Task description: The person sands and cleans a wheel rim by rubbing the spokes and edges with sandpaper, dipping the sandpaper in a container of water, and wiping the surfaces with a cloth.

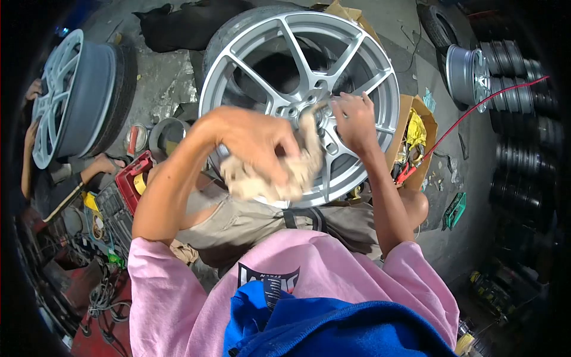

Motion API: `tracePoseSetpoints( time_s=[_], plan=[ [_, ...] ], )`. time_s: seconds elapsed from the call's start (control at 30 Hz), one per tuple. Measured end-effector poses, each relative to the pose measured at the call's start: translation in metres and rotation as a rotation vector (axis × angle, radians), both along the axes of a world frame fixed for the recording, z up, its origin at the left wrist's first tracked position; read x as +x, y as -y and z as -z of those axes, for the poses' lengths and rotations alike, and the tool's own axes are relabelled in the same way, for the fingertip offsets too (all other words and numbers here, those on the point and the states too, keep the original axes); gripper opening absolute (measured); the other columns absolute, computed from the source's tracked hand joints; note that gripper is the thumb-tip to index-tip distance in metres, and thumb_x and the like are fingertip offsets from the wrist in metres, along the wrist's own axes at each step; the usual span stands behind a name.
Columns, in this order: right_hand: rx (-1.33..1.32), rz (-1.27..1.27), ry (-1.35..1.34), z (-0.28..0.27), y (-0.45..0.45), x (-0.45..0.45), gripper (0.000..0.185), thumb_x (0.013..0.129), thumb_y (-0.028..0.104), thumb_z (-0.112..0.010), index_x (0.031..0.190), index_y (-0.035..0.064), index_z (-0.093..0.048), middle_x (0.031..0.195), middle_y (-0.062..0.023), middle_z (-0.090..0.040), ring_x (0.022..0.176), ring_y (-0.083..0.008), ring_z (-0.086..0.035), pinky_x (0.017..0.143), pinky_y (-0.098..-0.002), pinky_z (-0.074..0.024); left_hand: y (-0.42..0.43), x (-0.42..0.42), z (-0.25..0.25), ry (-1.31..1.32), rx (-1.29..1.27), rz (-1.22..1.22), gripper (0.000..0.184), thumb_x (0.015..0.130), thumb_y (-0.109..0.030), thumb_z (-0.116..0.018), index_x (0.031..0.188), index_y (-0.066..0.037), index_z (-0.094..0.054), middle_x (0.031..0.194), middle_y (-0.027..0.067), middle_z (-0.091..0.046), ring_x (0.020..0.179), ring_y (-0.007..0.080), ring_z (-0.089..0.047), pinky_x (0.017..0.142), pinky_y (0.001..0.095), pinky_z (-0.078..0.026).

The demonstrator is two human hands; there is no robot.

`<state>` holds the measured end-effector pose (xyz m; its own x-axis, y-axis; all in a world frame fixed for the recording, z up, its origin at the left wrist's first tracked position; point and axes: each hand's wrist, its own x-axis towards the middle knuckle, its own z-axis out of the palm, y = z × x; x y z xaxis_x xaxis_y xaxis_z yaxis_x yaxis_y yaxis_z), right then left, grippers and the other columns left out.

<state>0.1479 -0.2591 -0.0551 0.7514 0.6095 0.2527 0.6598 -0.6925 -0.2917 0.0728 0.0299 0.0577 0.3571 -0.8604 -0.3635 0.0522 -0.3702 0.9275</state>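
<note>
A silver multi-spoke alloy wheel rim (385,89) lies face up in front of my crossed legs. My left hand (253,140), smeared by motion, is closed on a bunched beige rag (262,181) over the rim's near left side. A twisted strip of the rag runs up across the hub toward my right hand (355,121). The right fingers are bent over the hub's right side, and the strip's end appears pinched between them. Under the rim, a dark tyre (217,44) shows at the upper left. The rag hides part of the near spokes.
Another silver rim with a tyre (95,98) stands at the left, with another person's hand (34,89) beside it. A cardboard box (406,107) of odds and ends sits right of my rim. A red hose (470,113) crosses the right side. Stacked dark rims (514,160) line the far right.
</note>
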Motion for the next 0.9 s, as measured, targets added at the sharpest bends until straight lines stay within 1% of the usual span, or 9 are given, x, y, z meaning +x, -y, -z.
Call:
tracePoseSetpoints(
  time_s=[0.07,0.23,0.4,0.5,0.63,0.73,0.83,0.87,0.9],
  plan=[
    [0.042,0.004,0.076,-0.007,0.016,0.009,0.022,0.101,0.018,-0.065,0.102,-0.0002,-0.076,0.107,-0.0202,-0.076,0.105,-0.0353,-0.071,0.112,-0.0524,-0.0437,0.006,-0.012,-0.020,-0.272,-0.199,0.003,0.028,0.080,-0.012,-0.079,0.102,0.005,-0.075,0.080,0.0025,-0.073,0.069,0.0071,-0.060,0.060,0.0304,-0.048],
    [0.326,0.398,0.036,-0.037,0.019,0.009,0.021,0.101,0.014,-0.065,0.106,-0.0039,-0.076,0.105,-0.0202,-0.076,0.093,-0.0389,-0.072,0.087,-0.0452,-0.0554,0.008,-0.015,0.000,-0.262,-0.218,0.006,0.029,0.082,-0.013,-0.079,0.105,0.004,-0.076,0.077,0.0018,-0.070,0.069,0.0064,-0.058,0.061,0.0314,-0.049],
    [0.363,0.373,-0.096,-0.006,-0.032,-0.022,0.028,0.102,0.015,-0.063,0.119,-0.0042,-0.075,0.114,-0.0227,-0.075,0.102,-0.0402,-0.072,0.096,-0.0451,-0.0545,0.043,-0.021,0.026,-0.164,-0.099,0.264,0.032,0.084,-0.023,-0.078,0.102,0.003,-0.076,0.075,0.0063,-0.073,0.069,0.0094,-0.063,0.062,0.0335,-0.050],
    [0.500,0.458,-0.132,0.011,-0.060,-0.027,0.035,0.105,0.020,-0.060,0.123,-0.0070,-0.072,0.115,-0.0248,-0.075,0.108,-0.0403,-0.072,0.099,-0.0420,-0.0529,0.042,-0.023,0.033,0.046,0.062,-0.009,0.037,0.079,-0.030,-0.079,0.100,0.001,-0.078,0.076,0.0142,-0.075,0.064,0.0178,-0.068,0.062,0.0368,-0.052],
    [0.635,0.653,-0.278,-0.002,-0.065,0.029,0.038,0.106,0.027,-0.058,0.096,-0.0076,-0.072,0.082,-0.0267,-0.070,0.069,-0.0328,-0.064,0.073,-0.0455,-0.0504,0.038,-0.011,0.038,0.287,0.156,-0.277,0.035,0.081,-0.027,-0.077,0.102,0.001,-0.077,0.082,0.0197,-0.075,0.069,0.0242,-0.073,0.067,0.0398,-0.055],
    [0.717,0.615,-0.178,-0.014,-0.063,0.081,0.046,0.105,0.035,-0.061,0.092,-0.0092,-0.067,0.064,-0.0108,-0.055,0.067,-0.0143,-0.045,0.066,-0.0381,-0.0437,0.046,-0.003,0.047,0.511,0.078,-0.577,0.038,0.083,-0.026,-0.075,0.108,0.003,-0.074,0.088,0.0229,-0.074,0.073,0.0288,-0.074,0.070,0.0402,-0.056],
    [0.719,0.613,-0.132,-0.010,-0.066,0.084,0.045,0.104,0.034,-0.061,0.092,-0.0082,-0.069,0.066,-0.0152,-0.061,0.067,-0.0164,-0.050,0.068,-0.0418,-0.0455,0.052,0.006,0.044,0.554,0.121,-0.901,0.043,0.087,-0.026,-0.071,0.117,0.004,-0.071,0.093,0.0246,-0.074,0.081,0.0334,-0.075,0.076,0.0402,-0.057],
    [0.637,0.581,-0.008,0.002,-0.063,0.069,0.035,0.103,0.028,-0.062,0.102,-0.0052,-0.073,0.089,-0.0290,-0.071,0.080,-0.0441,-0.070,0.078,-0.0461,-0.0524,0.053,0.008,0.043,0.648,0.129,-0.949,0.041,0.089,-0.025,-0.069,0.118,0.004,-0.071,0.091,0.0244,-0.074,0.081,0.0376,-0.074,0.076,0.0431,-0.056],
    [0.656,0.572,-0.147,-0.004,-0.061,0.039,0.034,0.104,0.028,-0.061,0.109,-0.0027,-0.075,0.095,-0.0279,-0.073,0.090,-0.0439,-0.073,0.083,-0.0444,-0.0536,0.053,0.010,0.045,0.719,0.164,-0.938,0.038,0.090,-0.025,-0.069,0.115,0.003,-0.071,0.088,0.0235,-0.073,0.080,0.0396,-0.073,0.076,0.0452,-0.056]
  ],
)
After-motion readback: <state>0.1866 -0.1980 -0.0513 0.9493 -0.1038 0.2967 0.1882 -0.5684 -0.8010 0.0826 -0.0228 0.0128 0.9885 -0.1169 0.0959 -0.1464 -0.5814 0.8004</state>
